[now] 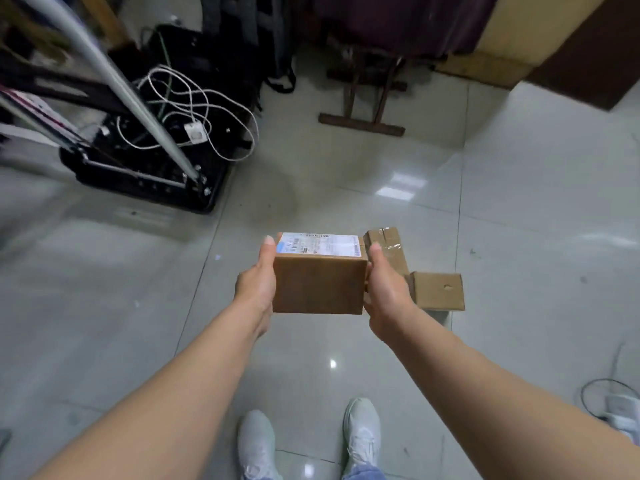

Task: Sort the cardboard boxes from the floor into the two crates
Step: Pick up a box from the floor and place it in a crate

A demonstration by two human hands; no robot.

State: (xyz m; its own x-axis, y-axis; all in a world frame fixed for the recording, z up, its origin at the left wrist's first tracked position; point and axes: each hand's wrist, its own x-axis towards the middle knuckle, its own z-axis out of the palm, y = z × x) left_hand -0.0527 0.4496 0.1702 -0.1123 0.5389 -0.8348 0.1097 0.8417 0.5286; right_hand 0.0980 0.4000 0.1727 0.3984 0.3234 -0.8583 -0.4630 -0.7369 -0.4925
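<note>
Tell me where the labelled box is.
Head view, centre: the labelled box is held between the left hand and right hand, a taped box and plain box on the floor to its right.

1. We count three cardboard boxes: a labelled box (320,285), a taped box (388,249) and a plain box (438,291).
2. We count two hands: the left hand (254,289) and the right hand (386,296).
3. We count two pale shoes: the left shoe (256,441) and the right shoe (362,431).
4. We find one black crate (145,188).
5. We see one wooden stand (360,123).
</note>
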